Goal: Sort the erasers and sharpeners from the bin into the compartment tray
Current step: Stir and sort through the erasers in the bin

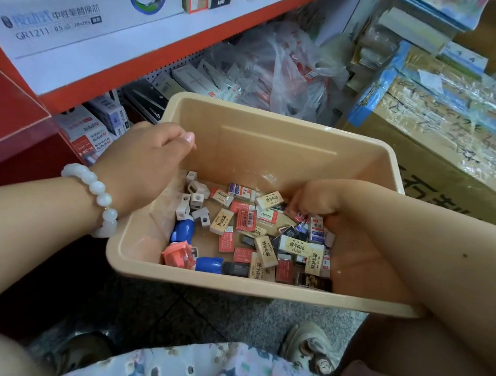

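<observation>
Both forearms reach forward over the lap. The left hand (145, 162) curls over the beige bin's (275, 130) left rim, thumb inside, gripping it. The right hand (322, 205) dips into the bin, fingers bent among the erasers (269, 243); whether it pinches one is hidden. Grey sharpeners (195, 198) lie at bin's left.

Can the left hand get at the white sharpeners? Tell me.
Probably yes. The left hand rests on the bin wall right beside the white sharpeners, which lie uncovered on the bin floor. The right hand is busy among the erasers, well clear.
</observation>
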`<state>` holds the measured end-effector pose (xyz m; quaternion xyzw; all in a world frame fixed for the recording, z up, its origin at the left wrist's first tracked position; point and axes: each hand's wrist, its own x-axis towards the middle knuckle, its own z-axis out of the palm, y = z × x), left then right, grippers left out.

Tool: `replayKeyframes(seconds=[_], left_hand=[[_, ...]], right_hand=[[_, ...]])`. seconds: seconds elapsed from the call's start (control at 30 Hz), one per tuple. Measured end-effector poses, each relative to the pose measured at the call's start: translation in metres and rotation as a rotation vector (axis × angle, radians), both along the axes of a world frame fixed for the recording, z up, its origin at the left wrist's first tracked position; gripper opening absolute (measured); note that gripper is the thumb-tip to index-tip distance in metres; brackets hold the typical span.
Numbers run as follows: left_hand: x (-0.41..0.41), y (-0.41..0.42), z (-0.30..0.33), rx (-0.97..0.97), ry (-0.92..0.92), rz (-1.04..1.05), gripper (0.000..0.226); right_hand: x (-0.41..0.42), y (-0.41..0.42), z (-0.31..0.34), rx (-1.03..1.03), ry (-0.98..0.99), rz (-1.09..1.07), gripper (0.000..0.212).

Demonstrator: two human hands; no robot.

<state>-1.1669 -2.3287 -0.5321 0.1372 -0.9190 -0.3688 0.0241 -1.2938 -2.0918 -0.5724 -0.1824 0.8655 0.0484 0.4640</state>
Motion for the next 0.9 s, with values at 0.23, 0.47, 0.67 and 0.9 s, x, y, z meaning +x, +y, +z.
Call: replayKeyframes(seconds=[0.23,0.47,0.67,0.9], left_hand=[[0.0,0.002,0.003,-0.009,-0.007,0.003,0.032],[0.002,0.002,0.004,-0.001,-0.023,0.003,0.033],[0.002,0.004,0.006,-0.002,-0.024,0.012,0.032],[0.002,0.006,0.009,-0.006,-0.041,0.024,0.035]], right_hand=[[0.014,-0.005,-0.012,0.103,0.09,-0.02,0.038],[0.013,-0.003,-0.034,0.025,0.244,-0.088,0.083],[0.017,-0.008,-0.036,0.032,0.301,-0.122,0.057],[-0.001,-0.016,-0.003,-0.211,-0.003,-0.524,0.025]])
